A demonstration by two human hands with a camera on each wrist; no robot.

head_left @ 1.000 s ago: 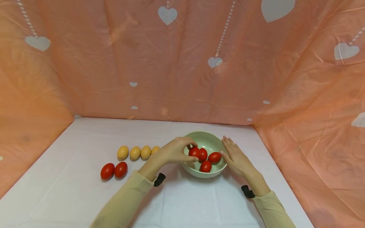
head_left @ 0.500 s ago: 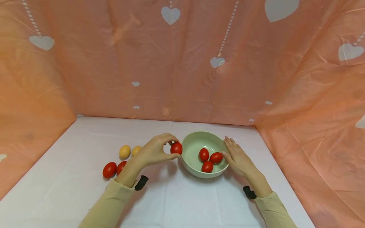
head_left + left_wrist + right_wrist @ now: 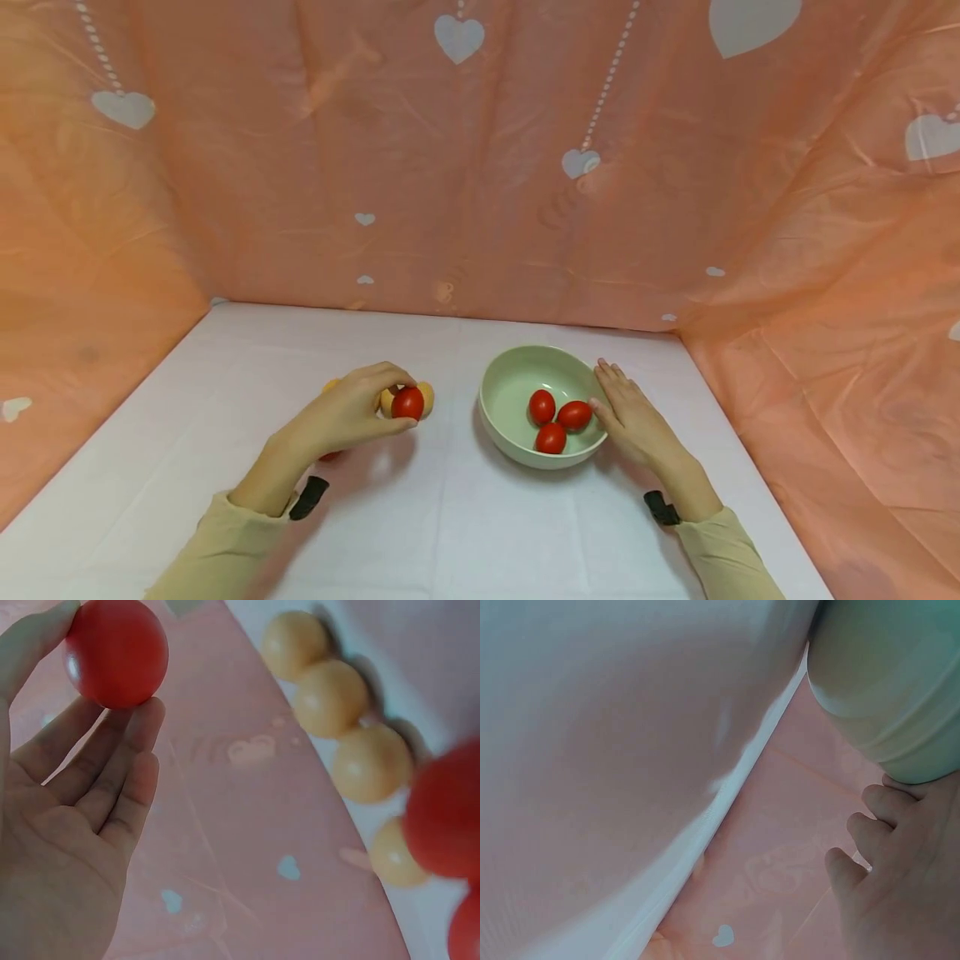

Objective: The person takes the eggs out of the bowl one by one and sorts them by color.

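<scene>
My left hand (image 3: pixel 337 421) pinches a red egg (image 3: pixel 407 403) between thumb and fingertips, raised above the table left of the bowl. The same egg (image 3: pixel 118 652) shows glossy and smooth in the left wrist view. A pale green bowl (image 3: pixel 501 421) stands on the table with three red eggs (image 3: pixel 551 438) at its bottom. My right hand (image 3: pixel 637 421) rests with extended fingers against the bowl's right side. Beyond my left hand lies a row of yellow eggs (image 3: pixel 330 699), partly hidden in the head view. Two more red eggs (image 3: pixel 446 810) lie beside that row.
A white cloth (image 3: pixel 480 525) covers the table. Orange-pink sheets (image 3: pixel 480 200) with pale hearts hang behind it and along both sides. Black straps (image 3: pixel 308 498) are on both wrists.
My left hand has lifted a red egg out of the bowl and carried it left, over towards the yellow eggs. My right hand has stayed at the bowl.
</scene>
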